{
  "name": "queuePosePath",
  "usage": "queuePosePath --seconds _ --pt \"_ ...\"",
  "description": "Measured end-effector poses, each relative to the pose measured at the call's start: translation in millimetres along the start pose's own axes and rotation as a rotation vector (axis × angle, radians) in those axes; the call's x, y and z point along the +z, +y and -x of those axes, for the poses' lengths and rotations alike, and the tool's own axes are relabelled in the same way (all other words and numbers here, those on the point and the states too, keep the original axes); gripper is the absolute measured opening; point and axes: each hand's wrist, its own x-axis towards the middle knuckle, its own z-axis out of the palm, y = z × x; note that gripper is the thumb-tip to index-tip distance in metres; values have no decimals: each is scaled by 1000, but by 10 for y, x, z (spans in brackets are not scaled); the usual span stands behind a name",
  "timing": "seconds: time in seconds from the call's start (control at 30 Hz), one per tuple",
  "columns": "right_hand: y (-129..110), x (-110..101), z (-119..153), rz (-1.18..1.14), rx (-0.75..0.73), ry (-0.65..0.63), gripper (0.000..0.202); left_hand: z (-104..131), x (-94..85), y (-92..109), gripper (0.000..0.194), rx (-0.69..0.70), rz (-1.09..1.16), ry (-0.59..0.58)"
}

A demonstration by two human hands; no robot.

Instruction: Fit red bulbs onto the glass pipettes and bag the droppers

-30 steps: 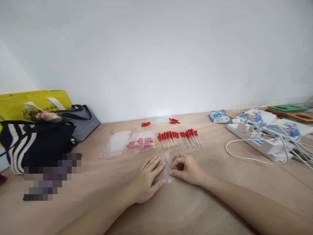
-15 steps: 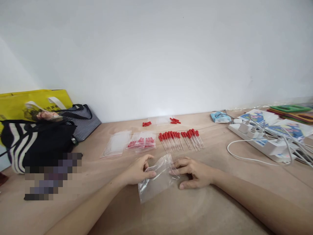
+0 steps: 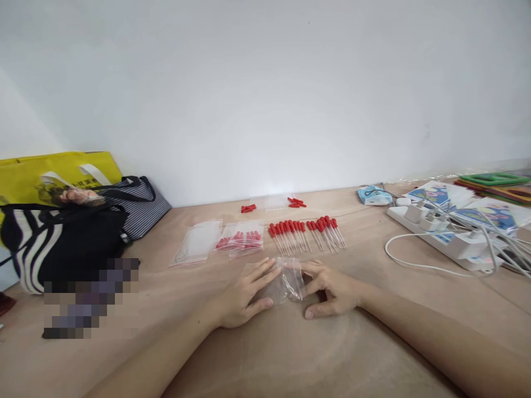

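Note:
A clear zip bag (image 3: pixel 291 281) lies between my two hands near the middle of the table. My left hand (image 3: pixel 248 296) rests on its left side with fingers stretched and thumb apart. On the right side my right hand (image 3: pixel 327 290) has its fingers over the bag's edge, thumb spread below. Just beyond are droppers with red bulbs (image 3: pixel 290 228) in a row, and a smaller group (image 3: pixel 326 226) to their right. Left of them, clear bags with red bulbs inside (image 3: pixel 240 239) lie beside a stack of flat clear bags (image 3: pixel 198 241).
Loose red bulbs (image 3: pixel 249 208) and more red pieces (image 3: pixel 296 202) lie near the wall. A power strip (image 3: pixel 440 237) with white cables, a blue mask (image 3: pixel 374 195) and coloured frames (image 3: pixel 493 179) are at right. A black bag (image 3: pixel 78 243) and yellow bag (image 3: pixel 25 177) stand at left.
The clear bag has gone from raised and crumpled to flatter and farther back. My left hand has moved onto it with its fingers straightened. My right hand has barely moved.

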Motion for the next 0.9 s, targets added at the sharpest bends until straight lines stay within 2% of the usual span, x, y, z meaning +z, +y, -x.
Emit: queuePosePath --seconds 0.1,0.17,0.27,0.33,0.43,0.53,0.73,0.9 --pt "50 14 8 -120 53 120 27 15 26 2 52 -77 9 -72" --pt "129 1 -7 -110 172 255 24 31 36 20 52 -126 -7 -68" --pt "336 -110 -58 132 471 491 20 49 46 66 52 -167 -23 -31" --pt "517 -241 -90 335 681 605 17 50 46 93 52 -173 -26 -20" --pt "788 -446 -111 498 999 639 22 41 35 116 51 -176 -35 -20" --pt "985 -567 -110 428 1195 594 25 32 26 118 51 -182 -40 -24" --pt "1137 -574 -116 311 1268 580 27 29 13 127 51 -201 -38 -38" --pt "1122 -599 -145 195 1223 656 28 32 11 129 53 -201 -37 -43"
